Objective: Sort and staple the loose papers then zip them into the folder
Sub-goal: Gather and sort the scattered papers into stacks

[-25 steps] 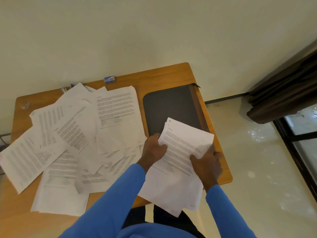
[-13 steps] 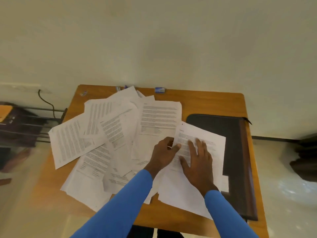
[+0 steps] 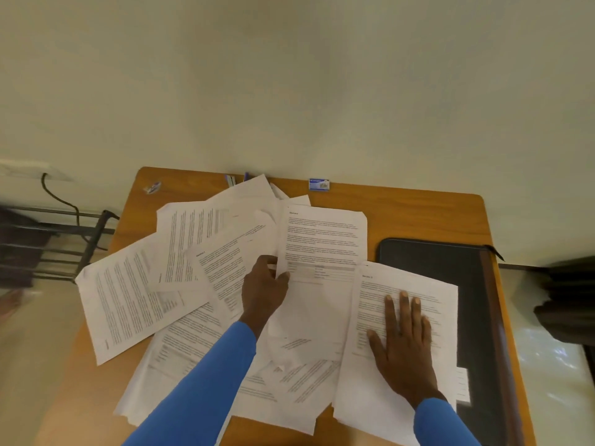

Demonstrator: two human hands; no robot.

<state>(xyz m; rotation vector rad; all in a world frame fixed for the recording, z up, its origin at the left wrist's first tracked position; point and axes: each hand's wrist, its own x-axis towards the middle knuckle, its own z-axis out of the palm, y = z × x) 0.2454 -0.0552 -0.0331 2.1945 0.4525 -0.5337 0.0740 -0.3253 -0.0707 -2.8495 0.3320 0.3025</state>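
Observation:
Several loose printed papers (image 3: 180, 275) lie fanned over the wooden table (image 3: 402, 214). My left hand (image 3: 262, 289) pinches the left edge of one printed sheet (image 3: 322, 243) in the middle of the spread. A small sorted stack of papers (image 3: 412, 284) lies at the right, partly over the dark zip folder (image 3: 450, 262). My right hand (image 3: 402, 342) presses flat on that stack with straight fingers. The folder lies closed along the table's right side. No stapler can be made out.
A small blue-and-white staple box (image 3: 318, 184) sits at the table's back edge by the wall. Pens (image 3: 231, 180) poke out from under the papers there. A small wrapper-like item (image 3: 152, 187) lies at the back left corner. A metal rack (image 3: 64, 243) stands left of the table.
The stack came down from both hands onto the table and folder edge. My right hand now lies flat on it; my left hand moved left and took the edge of another sheet.

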